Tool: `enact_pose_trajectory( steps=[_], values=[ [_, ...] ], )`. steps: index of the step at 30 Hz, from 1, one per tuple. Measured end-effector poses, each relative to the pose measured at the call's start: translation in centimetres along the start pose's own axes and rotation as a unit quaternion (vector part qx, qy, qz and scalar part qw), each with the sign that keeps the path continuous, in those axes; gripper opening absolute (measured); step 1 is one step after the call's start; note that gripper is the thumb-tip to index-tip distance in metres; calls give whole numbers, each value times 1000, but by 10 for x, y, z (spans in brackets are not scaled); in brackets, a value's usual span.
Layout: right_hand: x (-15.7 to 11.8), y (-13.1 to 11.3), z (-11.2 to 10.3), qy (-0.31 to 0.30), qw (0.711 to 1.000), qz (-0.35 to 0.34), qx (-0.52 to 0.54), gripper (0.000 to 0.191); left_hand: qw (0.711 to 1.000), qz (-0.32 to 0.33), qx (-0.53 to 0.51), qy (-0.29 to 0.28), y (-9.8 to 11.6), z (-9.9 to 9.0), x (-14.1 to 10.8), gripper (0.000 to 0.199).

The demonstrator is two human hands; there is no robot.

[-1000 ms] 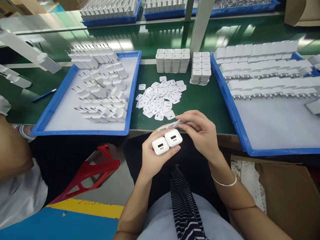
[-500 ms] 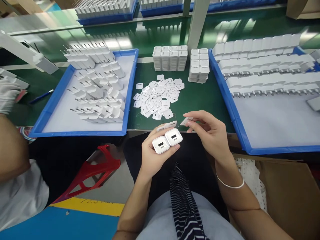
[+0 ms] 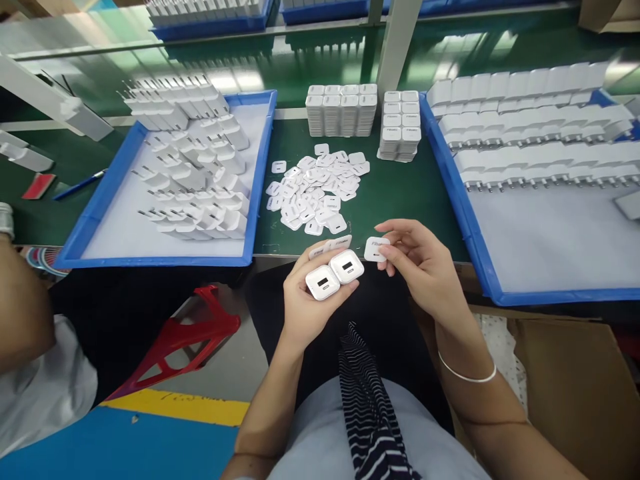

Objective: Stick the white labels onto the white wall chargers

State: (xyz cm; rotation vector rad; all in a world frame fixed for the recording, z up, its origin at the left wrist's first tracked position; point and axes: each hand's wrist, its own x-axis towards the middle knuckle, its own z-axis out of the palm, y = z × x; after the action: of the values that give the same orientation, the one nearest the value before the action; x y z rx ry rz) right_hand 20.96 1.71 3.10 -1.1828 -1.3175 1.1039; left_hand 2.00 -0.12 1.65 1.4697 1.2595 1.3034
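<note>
My left hand (image 3: 306,308) is closed around two white charger plugs (image 3: 334,273), side by side, their port ends facing up at me. Two white cover plates (image 3: 330,247) stand on edge along its fingers, just behind the chargers. Between thumb and fingertips, my right hand (image 3: 417,263) pinches a single white cover plate (image 3: 376,249), face up, with small printing and a slot. That plate is a short gap to the right of the chargers. Beyond both hands, a loose heap of cover plates (image 3: 313,193) lies on the green table (image 3: 400,200).
Blue trays hold rows of chargers, one tray on the left (image 3: 260,173) and one on the right (image 3: 463,220). Stacked cover plates (image 3: 341,113) stand behind the heap. A co-worker's arm (image 3: 23,300) is at far left, near a red stool (image 3: 200,333) and a blue pen (image 3: 80,184).
My right hand has turned its cover plate from nearly edge-on to face up. The left hand holds almost still. At far left, the co-worker's gloved hand has drawn back from the table.
</note>
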Motion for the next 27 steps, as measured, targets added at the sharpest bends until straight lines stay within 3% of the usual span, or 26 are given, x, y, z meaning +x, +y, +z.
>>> enact_pose_trajectory(
  steps=[3,7,18,27],
  values=[
    [0,0,-1,16,999,25,40,10,1000,16,14,6,-2,1,-1,43],
    [-2,-5,-4,-24,997,40,61,9,999,32,21,6,-3,2,-1,44],
    [-1,-20,1,-93,995,5,32,6,996,73,15,-50,-1,2,1,45],
    [-3,-22,3,-74,997,-2,21,9,996,78,8,-47,-3,5,1,45]
  ],
)
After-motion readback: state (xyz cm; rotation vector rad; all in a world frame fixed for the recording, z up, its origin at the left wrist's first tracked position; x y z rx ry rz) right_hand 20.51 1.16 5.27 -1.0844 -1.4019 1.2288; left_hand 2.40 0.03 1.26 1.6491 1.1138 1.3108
